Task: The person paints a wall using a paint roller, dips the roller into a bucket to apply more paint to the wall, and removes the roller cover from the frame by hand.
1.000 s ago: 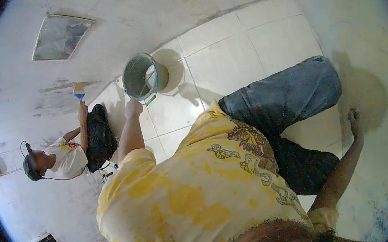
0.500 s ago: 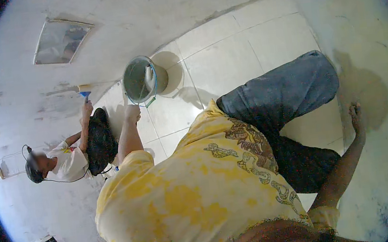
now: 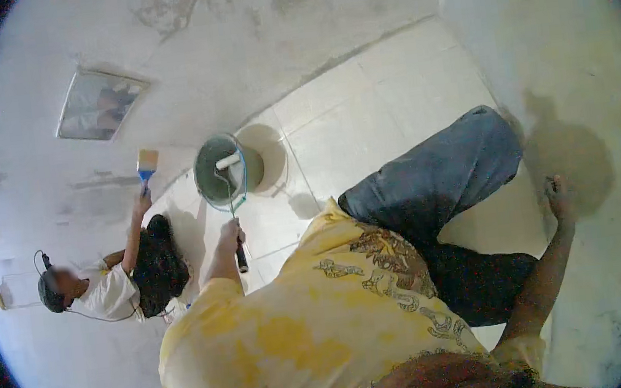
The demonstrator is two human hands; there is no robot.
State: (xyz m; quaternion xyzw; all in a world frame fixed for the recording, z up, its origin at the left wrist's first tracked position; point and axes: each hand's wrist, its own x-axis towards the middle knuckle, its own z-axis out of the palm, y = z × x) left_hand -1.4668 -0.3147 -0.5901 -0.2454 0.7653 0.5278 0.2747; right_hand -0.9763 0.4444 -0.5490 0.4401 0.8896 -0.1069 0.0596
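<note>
My left hand [image 3: 232, 237] is closed around the dark handle of a paint roller [image 3: 228, 161]. The roller's white sleeve and bent wire frame show over the mouth of a grey-green bucket [image 3: 252, 171]; whether the sleeve touches the inside is unclear. The bucket stands on the tiles with its thin wire bail across it, close beyond my left hand. On the right, my right hand [image 3: 560, 200] is at the pale wall with its fingers curled. Something dark shows at those fingertips, too small to name.
At left, a person in a white shirt [image 3: 107, 292] and dark cap holds a wide blue-handled paintbrush [image 3: 147, 165] near the patchy wall. A framed mirror [image 3: 98, 107] hangs on that wall. White floor tiles [image 3: 340, 114] stretch between the walls.
My view has shifted. My left hand has drawn back from the bucket, and the roller's handle and frame now show. The other person's brush has turned its broad side into view.
</note>
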